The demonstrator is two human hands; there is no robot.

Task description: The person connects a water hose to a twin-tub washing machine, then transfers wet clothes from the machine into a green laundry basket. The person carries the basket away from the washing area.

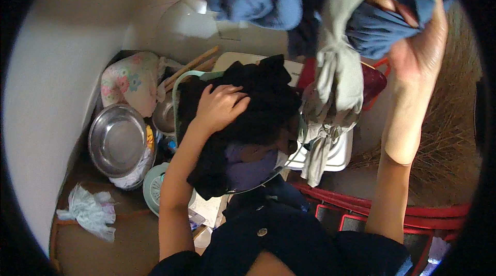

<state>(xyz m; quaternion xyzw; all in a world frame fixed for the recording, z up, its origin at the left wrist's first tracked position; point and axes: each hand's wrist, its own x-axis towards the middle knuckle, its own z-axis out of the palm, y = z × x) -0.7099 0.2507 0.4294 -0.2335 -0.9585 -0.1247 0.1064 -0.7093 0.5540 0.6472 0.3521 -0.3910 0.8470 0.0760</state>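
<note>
My left hand rests on a heap of black cloth that fills a pale green basket; whether its fingers grip any fabric cannot be told. A piece of purple-grey fabric shows at the basket's near side. Raised at the upper right, my right hand is closed around blue cloth. More blue fabric spreads leftward along the top of the view, partly cut off. Beside my right hand a pale grey garment hangs down, its lower end over a white appliance.
On the left, a steel basin leans near a floral cloth bundle and wooden sticks. A knotted plastic bag lies on the floor. Dry brush twigs stand at right, above a red-rimmed edge. A wall bounds the left.
</note>
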